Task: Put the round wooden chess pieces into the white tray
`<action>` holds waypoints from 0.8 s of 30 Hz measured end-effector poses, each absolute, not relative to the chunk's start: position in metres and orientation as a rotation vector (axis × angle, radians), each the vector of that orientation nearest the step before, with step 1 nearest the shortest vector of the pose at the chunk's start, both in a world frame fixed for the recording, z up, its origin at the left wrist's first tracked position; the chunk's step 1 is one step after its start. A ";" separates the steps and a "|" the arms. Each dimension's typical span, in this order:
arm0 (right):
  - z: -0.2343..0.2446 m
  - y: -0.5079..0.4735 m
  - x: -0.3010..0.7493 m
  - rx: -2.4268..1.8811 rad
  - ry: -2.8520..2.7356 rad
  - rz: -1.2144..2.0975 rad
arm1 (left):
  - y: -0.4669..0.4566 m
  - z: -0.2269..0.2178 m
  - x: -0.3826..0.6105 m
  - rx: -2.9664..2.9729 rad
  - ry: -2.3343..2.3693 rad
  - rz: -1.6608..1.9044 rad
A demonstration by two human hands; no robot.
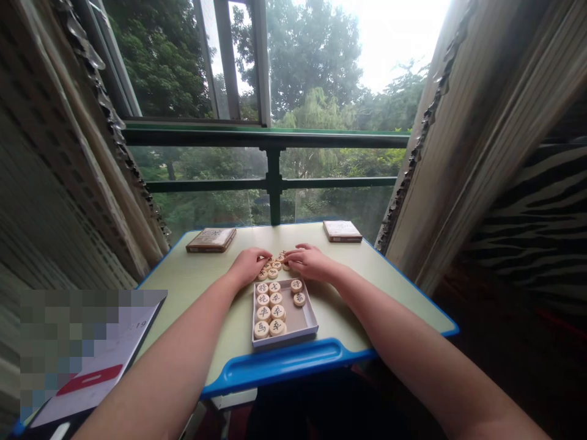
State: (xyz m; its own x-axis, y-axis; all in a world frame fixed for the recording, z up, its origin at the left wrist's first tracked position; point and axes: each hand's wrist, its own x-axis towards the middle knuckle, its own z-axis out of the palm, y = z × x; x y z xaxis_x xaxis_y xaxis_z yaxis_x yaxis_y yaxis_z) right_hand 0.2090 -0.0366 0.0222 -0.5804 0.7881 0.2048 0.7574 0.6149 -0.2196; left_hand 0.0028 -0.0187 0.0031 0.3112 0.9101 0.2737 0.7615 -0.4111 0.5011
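"Before the window (316,73), what stands between the curtains (463,122)?"

"A pale table (192,272) with a blue rim."

"And on that?"

"An open box (300,321) near the front edge, with eight boxed discs (277,299) in two columns and two more at the right. Flat cases (211,238) lie toward both far corners."

"And the hands?"

"Just beyond the box, palms down. The left hand (250,266) is half open, its fingers bent over the nearest discs; the right hand (312,263) is spread wider, fingertips at the other side. Whether either grips one, I can't tell."

"The loose discs (273,273)?"

"Bunched on the table between them."
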 end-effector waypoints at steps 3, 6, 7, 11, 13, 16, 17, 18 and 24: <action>0.022 -0.037 0.207 -1.195 -2.508 0.083 | -0.018 0.003 0.002 2.301 1.511 0.757; 0.020 -0.035 0.205 -1.171 -2.410 0.138 | -0.019 0.004 0.002 2.301 1.508 0.750; 0.019 -0.034 0.205 -1.167 -2.404 0.169 | -0.019 0.004 0.002 2.302 1.508 0.754; 0.015 -0.028 0.211 -1.150 -2.527 0.220 | -0.018 0.003 0.000 2.308 1.499 0.722; 0.014 -0.026 0.218 -1.162 -2.528 0.205 | -0.016 0.001 -0.002 2.311 1.476 0.709; 0.014 -0.025 0.225 -1.215 -2.448 0.206 | -0.014 -0.002 -0.003 2.296 1.435 0.746; 0.014 -0.025 0.226 -1.230 -2.431 0.209 | -0.014 -0.002 -0.003 2.279 1.437 0.764; 0.014 -0.026 0.226 -1.240 -2.424 0.209 | -0.014 -0.002 -0.003 2.256 1.450 0.785; 0.014 -0.030 0.219 -1.401 -2.388 0.234 | -0.014 0.000 -0.002 2.188 1.445 0.743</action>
State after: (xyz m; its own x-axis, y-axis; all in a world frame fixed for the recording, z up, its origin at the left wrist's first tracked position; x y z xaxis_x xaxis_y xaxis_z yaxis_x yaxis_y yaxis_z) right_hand 0.2186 -0.0298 0.0136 -0.4429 0.8683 0.2235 0.8084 0.4945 -0.3192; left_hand -0.0023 -0.0137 -0.0001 0.3193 0.9253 0.2047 0.7050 -0.3763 0.6011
